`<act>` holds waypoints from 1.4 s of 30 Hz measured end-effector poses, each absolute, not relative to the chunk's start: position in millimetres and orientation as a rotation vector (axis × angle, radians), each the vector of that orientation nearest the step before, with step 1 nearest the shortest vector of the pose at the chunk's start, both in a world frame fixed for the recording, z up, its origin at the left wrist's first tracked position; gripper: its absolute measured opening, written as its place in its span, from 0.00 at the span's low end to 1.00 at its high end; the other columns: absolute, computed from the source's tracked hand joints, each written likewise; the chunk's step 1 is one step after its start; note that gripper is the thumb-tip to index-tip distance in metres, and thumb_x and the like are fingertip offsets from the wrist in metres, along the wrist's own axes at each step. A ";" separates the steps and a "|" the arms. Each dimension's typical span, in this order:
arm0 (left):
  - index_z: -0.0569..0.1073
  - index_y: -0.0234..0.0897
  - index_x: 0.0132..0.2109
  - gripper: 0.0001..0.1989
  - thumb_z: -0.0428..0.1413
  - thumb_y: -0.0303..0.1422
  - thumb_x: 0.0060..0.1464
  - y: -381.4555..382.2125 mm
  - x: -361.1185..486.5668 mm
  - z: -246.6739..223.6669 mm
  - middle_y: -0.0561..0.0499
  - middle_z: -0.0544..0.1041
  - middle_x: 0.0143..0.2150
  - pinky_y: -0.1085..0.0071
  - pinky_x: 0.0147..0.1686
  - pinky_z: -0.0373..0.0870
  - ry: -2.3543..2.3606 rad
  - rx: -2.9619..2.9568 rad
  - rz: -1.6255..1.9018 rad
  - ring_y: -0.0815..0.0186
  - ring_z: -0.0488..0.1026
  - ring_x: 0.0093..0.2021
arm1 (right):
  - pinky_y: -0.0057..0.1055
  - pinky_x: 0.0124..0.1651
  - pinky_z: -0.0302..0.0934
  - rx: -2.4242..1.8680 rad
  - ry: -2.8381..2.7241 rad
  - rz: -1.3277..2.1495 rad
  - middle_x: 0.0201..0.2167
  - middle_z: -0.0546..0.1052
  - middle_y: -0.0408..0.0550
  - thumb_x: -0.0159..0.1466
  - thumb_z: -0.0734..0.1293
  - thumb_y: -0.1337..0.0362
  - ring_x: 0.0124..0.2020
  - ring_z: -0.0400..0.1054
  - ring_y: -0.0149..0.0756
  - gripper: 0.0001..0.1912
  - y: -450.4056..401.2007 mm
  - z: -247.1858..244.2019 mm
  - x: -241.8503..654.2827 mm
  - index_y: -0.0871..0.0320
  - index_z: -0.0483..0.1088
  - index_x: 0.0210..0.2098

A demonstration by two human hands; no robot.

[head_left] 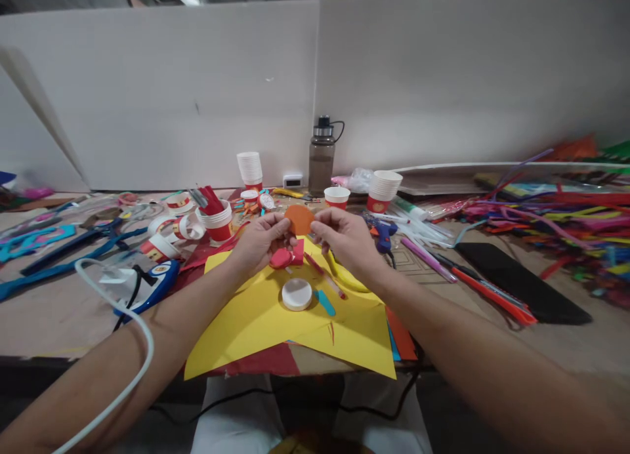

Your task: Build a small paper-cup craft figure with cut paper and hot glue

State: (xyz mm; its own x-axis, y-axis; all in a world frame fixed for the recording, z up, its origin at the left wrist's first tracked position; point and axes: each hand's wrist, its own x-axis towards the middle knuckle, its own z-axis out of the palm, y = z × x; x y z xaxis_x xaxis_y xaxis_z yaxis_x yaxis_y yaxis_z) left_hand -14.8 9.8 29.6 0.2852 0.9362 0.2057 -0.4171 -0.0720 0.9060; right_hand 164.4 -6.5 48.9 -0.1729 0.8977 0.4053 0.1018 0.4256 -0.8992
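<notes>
Between my two hands is an orange rounded paper piece (299,220), raised over the yellow paper (246,332). My left hand (263,239) pinches its left edge with thumb and finger. On the opposite edge, the thumb and fingers of my right hand (344,236) are closed. Below lie a white round lid (296,294), a blue paper strip (325,303) and a red-and-white pencil-like stick (325,275). Red paper pieces (281,258) rest just under my hands. A yellow-handled tool (347,275) is partly hidden by my right forearm.
A water bottle (321,159) stands against the white board. Paper cups (384,190) and a cup of red sticks (215,219) stand behind my hands. A blue glue gun (382,233), cutter knife (492,293) and black phone-like slab (522,283) lie right; a power strip (157,283) lies left.
</notes>
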 end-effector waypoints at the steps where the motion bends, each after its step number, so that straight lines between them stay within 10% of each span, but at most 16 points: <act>1: 0.73 0.32 0.32 0.15 0.66 0.39 0.46 11.7 -17.1 30.9 0.50 0.76 0.26 0.77 0.24 0.68 0.616 1.127 1.256 0.71 0.72 0.23 | 0.24 0.21 0.61 -0.898 -1.501 0.965 0.23 0.71 0.41 0.59 0.67 0.61 0.24 0.67 0.29 0.06 -3.3 49.3 165.8 0.57 0.67 0.31; 9: 0.73 0.33 0.32 0.11 0.60 0.38 0.50 43.9 -49.2 28.1 0.50 0.75 0.27 0.76 0.25 0.63 1.202 1.353 1.495 0.73 0.68 0.24 | 0.20 0.15 0.54 -1.014 -1.203 0.951 0.24 0.69 0.39 0.62 0.62 0.65 0.19 0.66 0.26 0.05 17.9 53.8 178.0 0.55 0.59 0.32; 20: 0.76 0.36 0.48 0.20 0.61 0.39 0.47 64.3 -63.9 -5.6 0.40 0.76 0.52 0.58 0.55 0.63 1.844 2.350 0.698 0.49 0.69 0.55 | 0.19 0.14 0.55 -1.071 -1.290 0.951 0.20 0.69 0.39 0.62 0.63 0.70 0.16 0.65 0.25 0.03 13.4 55.9 174.4 0.57 0.64 0.31; 28: 0.76 0.34 0.46 0.27 0.67 0.36 0.35 65.7 -69.4 4.0 0.41 0.78 0.43 0.62 0.43 0.69 1.918 2.134 0.772 0.52 0.74 0.43 | 0.19 0.14 0.56 -1.073 -1.318 0.955 0.21 0.70 0.39 0.61 0.64 0.69 0.17 0.65 0.25 0.02 14.7 51.0 174.8 0.57 0.66 0.32; 42: 0.77 0.33 0.44 0.18 0.61 0.36 0.45 69.1 -73.1 8.1 0.46 0.80 0.37 0.67 0.37 0.72 1.524 1.494 1.496 0.60 0.76 0.37 | 0.21 0.20 0.60 -1.044 -1.252 1.122 0.23 0.71 0.39 0.58 0.65 0.74 0.22 0.68 0.26 0.08 19.2 44.9 173.3 0.57 0.67 0.36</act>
State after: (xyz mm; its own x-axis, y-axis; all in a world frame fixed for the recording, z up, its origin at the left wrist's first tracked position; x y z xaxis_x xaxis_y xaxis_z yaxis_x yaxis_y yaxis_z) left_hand -73.1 69.1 8.1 -0.2486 0.9164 0.3137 0.3308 -0.2241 0.9167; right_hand 173.3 19.2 44.9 -0.0084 0.9866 0.1630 -0.0542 0.1623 -0.9853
